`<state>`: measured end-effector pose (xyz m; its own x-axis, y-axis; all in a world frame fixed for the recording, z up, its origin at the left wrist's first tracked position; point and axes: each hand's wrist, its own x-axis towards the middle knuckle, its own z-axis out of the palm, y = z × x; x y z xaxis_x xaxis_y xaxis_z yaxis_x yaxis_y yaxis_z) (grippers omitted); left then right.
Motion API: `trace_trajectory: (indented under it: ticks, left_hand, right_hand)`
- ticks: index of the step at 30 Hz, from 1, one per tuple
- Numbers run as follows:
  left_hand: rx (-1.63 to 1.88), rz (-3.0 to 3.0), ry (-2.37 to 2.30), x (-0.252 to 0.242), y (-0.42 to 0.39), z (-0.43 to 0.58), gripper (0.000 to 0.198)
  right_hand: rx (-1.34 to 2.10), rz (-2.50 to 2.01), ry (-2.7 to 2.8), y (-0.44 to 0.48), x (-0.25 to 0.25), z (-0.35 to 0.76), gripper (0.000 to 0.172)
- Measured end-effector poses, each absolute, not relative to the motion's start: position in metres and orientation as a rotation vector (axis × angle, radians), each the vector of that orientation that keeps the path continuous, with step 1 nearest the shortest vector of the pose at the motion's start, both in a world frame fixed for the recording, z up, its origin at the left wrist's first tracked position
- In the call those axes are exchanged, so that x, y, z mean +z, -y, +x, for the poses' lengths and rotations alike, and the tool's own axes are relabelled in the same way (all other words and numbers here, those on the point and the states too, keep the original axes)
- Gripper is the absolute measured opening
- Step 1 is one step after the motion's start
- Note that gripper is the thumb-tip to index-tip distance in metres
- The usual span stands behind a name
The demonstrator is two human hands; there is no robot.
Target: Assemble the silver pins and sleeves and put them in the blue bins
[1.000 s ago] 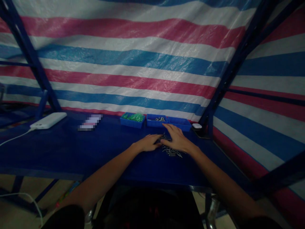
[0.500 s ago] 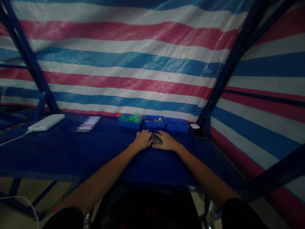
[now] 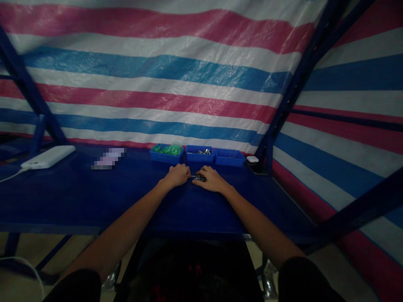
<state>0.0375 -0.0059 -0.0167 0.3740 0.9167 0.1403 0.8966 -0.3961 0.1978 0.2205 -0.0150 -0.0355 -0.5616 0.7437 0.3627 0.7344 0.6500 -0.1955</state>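
Note:
Small shiny metal pieces point(image 3: 200, 178) lie in a pile on the blue table point(image 3: 126, 197), between my two hands. My left hand point(image 3: 179, 174) is closed at the left of the pile, its fingertips pinched on the end of a thin metal piece. My right hand point(image 3: 211, 178) curves round the pile from the right, thumb and fingers apart, resting against the pieces. Behind my hands stand three blue bins: one with green items point(image 3: 166, 153), one with metal parts point(image 3: 200, 154) and a right one point(image 3: 229, 157) whose contents I cannot make out.
A white power bank point(image 3: 48, 157) with a cable lies at the far left. Right of it is a blurred-out flat object point(image 3: 108, 159). A white case point(image 3: 252, 159) and a dark phone-like object point(image 3: 258, 168) are at the back right, beside a blue frame post.
My left hand has drawn slightly away from my right hand and the pile, with a thin piece at its fingertips. The whole view has shifted a little.

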Motion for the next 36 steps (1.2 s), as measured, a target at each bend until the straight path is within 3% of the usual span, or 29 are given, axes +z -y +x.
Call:
trace_trajectory:
  ticks: [11, 16, 23, 31, 36]
  left_hand:
    - [0.934, 2.342, -1.219, -0.008, 0.005, 0.041, 0.016]
    - [1.039, 2.246, -1.190, -0.010, 0.007, 0.044, 0.017]
    - [0.998, 2.415, -1.231, -0.005, 0.009, 0.044, 0.017]
    - [1.007, 2.343, -1.288, -0.006, 0.011, 0.047, 0.037]
    - [0.800, 2.513, -1.371, -0.019, 0.005, 0.043, 0.018]
  right_hand:
    - [-0.256, -1.044, 2.292, 0.023, -0.018, 0.220, 0.015]
    - [-0.344, -1.098, 2.259, 0.023, -0.018, 0.218, 0.021]
    - [-0.276, -1.101, 2.201, 0.024, -0.015, 0.219, 0.024]
    - [-0.456, -1.013, 2.181, 0.028, 0.004, 0.228, 0.026]
    - [-0.447, -1.259, 1.713, -0.003, 0.022, 0.260, 0.023]
